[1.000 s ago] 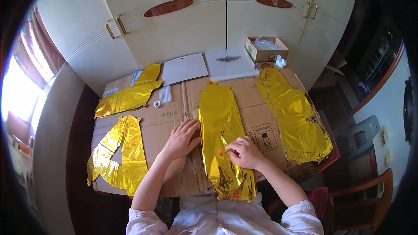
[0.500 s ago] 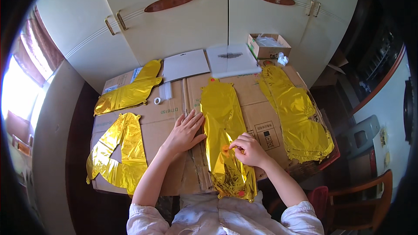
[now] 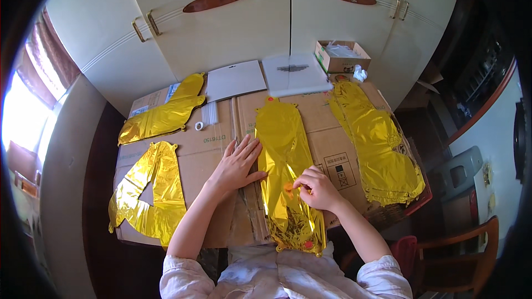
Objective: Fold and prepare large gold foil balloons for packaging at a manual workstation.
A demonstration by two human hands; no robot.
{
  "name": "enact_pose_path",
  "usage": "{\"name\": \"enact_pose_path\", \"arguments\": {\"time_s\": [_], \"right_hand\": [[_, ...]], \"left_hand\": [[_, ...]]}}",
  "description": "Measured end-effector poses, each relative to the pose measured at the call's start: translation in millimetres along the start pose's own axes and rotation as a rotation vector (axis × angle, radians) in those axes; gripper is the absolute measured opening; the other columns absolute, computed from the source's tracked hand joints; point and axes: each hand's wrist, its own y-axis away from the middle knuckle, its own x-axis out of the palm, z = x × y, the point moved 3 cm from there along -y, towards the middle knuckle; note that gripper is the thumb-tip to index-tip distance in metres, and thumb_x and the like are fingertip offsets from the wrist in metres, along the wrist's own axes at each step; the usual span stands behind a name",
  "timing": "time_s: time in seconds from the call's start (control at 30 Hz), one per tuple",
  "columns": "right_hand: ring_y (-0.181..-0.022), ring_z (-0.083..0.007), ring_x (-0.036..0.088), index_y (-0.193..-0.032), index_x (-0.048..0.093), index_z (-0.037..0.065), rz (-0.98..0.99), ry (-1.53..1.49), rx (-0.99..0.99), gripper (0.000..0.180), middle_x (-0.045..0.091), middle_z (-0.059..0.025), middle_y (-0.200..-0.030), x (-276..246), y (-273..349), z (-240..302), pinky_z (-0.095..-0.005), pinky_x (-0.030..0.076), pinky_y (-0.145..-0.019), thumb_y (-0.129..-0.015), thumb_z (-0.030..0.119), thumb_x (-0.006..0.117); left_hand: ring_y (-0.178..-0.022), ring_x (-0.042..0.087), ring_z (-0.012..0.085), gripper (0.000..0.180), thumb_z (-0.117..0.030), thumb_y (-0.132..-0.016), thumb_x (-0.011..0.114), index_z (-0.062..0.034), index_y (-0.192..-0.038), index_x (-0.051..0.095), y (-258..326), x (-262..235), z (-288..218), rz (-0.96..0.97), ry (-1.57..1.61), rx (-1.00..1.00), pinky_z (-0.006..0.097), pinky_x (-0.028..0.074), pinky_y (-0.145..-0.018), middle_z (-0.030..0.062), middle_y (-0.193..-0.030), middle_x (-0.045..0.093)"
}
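Observation:
A flat gold foil balloon [image 3: 284, 138], long and narrow, lies in front of me with its near end at the table's front edge. My left hand [image 3: 237, 165] rests flat along its left side, fingers outstretched and the thumb touching the foil. On the balloon's lower half, my right hand [image 3: 317, 188] is closed in a pinch at the foil, beside an orange reflection; the fingertips are partly hidden. Creases run through the foil around that hand. Red round spots mark the balloon's far and near ends.
Other flat gold balloons lie around: an A-shaped one [image 3: 166, 188], a bent one [image 3: 158, 120] and a wide one [image 3: 379, 149]. Cardboard [image 3: 210, 158] covers the table. Farther back are white sticks [image 3: 210, 113], a small white roll [image 3: 199, 126], a pale board [image 3: 237, 80] and an open box [image 3: 346, 65].
My right hand stays closed at the foil and has hardly moved. The creases around it have shifted slightly. My left hand remains flat in place.

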Motion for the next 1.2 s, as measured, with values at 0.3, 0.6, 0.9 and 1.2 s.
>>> {"name": "enact_pose_path", "arguments": {"time_s": [0.3,0.6,0.9,1.2], "right_hand": [[-0.078,-0.0252,0.053,-0.081,0.065,0.005,0.004,-0.008,0.021,0.010,0.060,-0.0067,-0.079,-2,0,0,-0.0356,0.046,-0.072,-0.074,0.000,0.059],[-0.085,-0.0270,0.054,-0.087,0.065,0.005,0.007,-0.020,0.027,0.015,0.059,-0.0083,-0.084,-5,0,-1,-0.0377,0.047,-0.075,-0.074,0.000,0.059],[-0.120,-0.0292,0.053,-0.112,0.068,0.012,0.116,0.307,-0.240,0.029,0.061,-0.0082,-0.123,-4,-10,33,-0.0450,0.041,-0.102,-0.084,0.020,0.067],[-0.137,-0.0264,0.040,-0.129,0.062,0.029,0.405,0.357,-0.312,0.039,0.050,-0.0017,-0.144,11,3,25,-0.0537,0.025,-0.115,-0.090,0.034,0.063]], "left_hand": [[-0.147,0.019,0.0309,0.088,-0.067,-0.088,0.050,-0.0052,-0.148,0.036,-2,4,1,-0.004,-0.018,0.001,0.053,0.015,-0.118,0.0123,-0.154,0.033],[-0.147,0.018,0.0329,0.089,-0.070,-0.086,0.050,-0.0062,-0.148,0.037,-2,6,3,0.006,-0.002,-0.019,0.053,0.014,-0.118,0.0120,-0.155,0.031],[-0.147,0.018,0.0328,0.089,-0.069,-0.085,0.051,-0.0065,-0.147,0.037,-2,2,1,-0.007,0.002,-0.026,0.053,0.014,-0.118,0.0119,-0.154,0.033],[-0.147,0.018,0.0326,0.089,-0.068,-0.085,0.051,-0.0069,-0.148,0.036,-1,3,2,-0.005,-0.003,-0.030,0.053,0.014,-0.118,0.0113,-0.155,0.032]]}}
